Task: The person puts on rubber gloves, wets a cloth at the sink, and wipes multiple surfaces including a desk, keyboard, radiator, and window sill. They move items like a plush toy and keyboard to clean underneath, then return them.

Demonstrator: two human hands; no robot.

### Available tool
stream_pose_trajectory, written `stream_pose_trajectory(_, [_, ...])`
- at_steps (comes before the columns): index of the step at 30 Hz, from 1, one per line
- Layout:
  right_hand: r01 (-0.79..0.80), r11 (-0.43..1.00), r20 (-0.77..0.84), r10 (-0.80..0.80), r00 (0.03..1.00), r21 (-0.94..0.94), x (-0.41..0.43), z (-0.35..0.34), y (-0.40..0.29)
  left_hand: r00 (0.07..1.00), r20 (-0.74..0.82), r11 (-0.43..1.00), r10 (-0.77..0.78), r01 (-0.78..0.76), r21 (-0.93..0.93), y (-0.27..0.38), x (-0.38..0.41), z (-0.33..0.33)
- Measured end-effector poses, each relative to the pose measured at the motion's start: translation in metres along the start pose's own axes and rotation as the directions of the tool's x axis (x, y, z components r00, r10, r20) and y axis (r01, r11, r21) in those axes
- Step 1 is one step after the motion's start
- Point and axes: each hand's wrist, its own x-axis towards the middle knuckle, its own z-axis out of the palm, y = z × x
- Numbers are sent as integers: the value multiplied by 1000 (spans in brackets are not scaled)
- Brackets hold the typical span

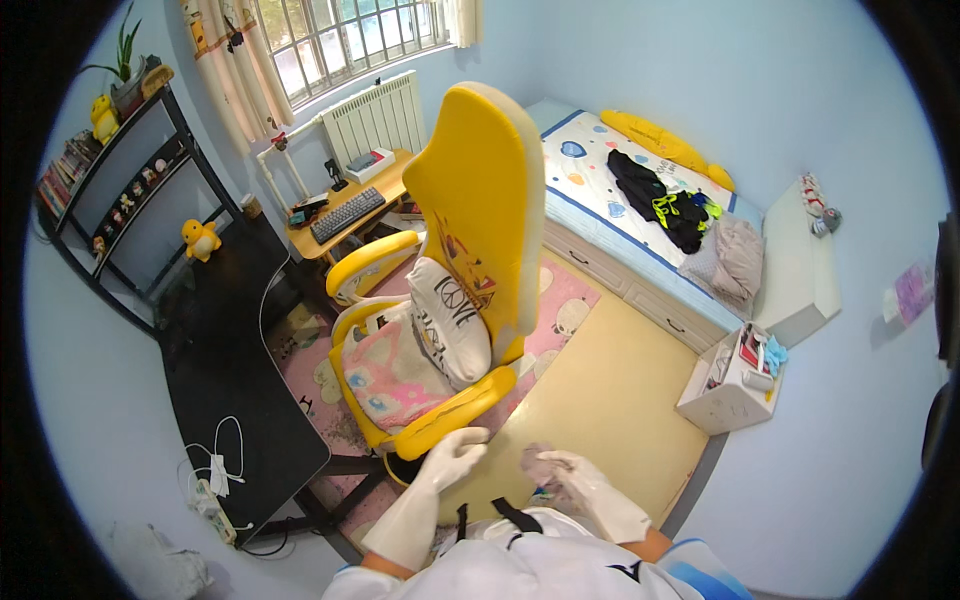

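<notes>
Both of my hands wear long white rubber gloves. My left hand (456, 457) is beside the front armrest (457, 412) of a yellow gaming chair (480, 172), its fingers slightly curled and nothing visible in them; whether it touches the armrest I cannot tell. In my right hand (574, 476) is a crumpled greyish-pink cloth (538, 463), held over the floor in front of my body. A white printed cushion (450, 322) leans on the chair's backrest, above a pink and grey patterned seat cover (397, 367).
A black desk (232, 390) with white cables and a power strip (215, 512) stands at left. Beyond the chair, a small wooden table (360, 219) holds a keyboard (348, 214). A bed (600, 202) with dark clothes (652, 195) and a white storage box (731, 405) are at right.
</notes>
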Motion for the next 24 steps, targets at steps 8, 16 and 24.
stream_pose_trajectory(8, [136,974,-414,-202,888,-183,29,-207,-25,960,273,975,61,-116,189,71,131,129])
stream_pose_trajectory(16, [112,988,-360,-66,931,106,111,-280,-112,983,170,996,71,-80,45,108,289,212])
stream_pose_trajectory(24, [255,966,-336,-227,914,40,232,-395,-252,975,130,816,-182,224,-533,169,594,279])
